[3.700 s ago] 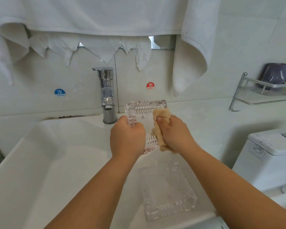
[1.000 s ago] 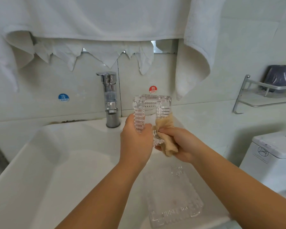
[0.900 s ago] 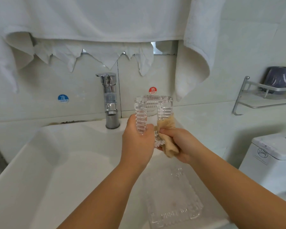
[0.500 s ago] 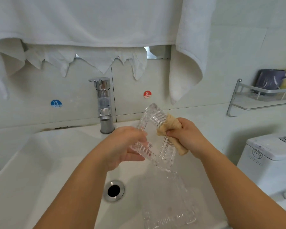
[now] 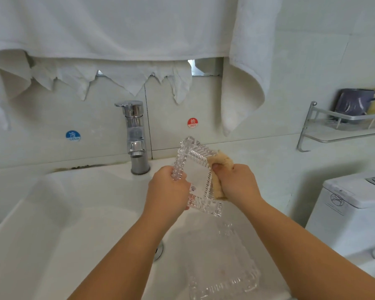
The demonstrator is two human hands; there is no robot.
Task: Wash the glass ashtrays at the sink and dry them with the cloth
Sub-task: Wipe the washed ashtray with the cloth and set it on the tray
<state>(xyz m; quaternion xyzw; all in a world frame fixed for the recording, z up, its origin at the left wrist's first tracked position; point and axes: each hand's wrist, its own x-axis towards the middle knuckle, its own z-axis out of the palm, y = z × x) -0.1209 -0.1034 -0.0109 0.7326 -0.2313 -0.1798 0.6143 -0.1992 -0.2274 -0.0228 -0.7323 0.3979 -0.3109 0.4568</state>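
Hands meet over the basin, just right of the tap [image 5: 136, 137]: the left hand [image 5: 168, 192] has its fingers curled round the left ribbed edge of a rectangular glass ashtray [image 5: 196, 177], held up on a tilt with its far corner toward twelve o'clock, while the right hand [image 5: 236, 182] pinches a tan cloth [image 5: 220, 167] bunched against the ashtray's right edge, fingers closed tight on it. No water runs from the tap as far as I can see. A second glass ashtray [image 5: 222, 265] lies flat at about five o'clock from the held one, on the near right part of the sink [image 5: 74, 224], with the drain [image 5: 159, 252] just left of it. Judging from this, the held ashtray is in the drying or wiping stage, one edge under the cloth and the rest perhaps partly done; whether the lying one is already washed or dried I cannot tell, so at least one piece probably remains. White towels [image 5: 117, 29] hang above, at twelve o'clock.
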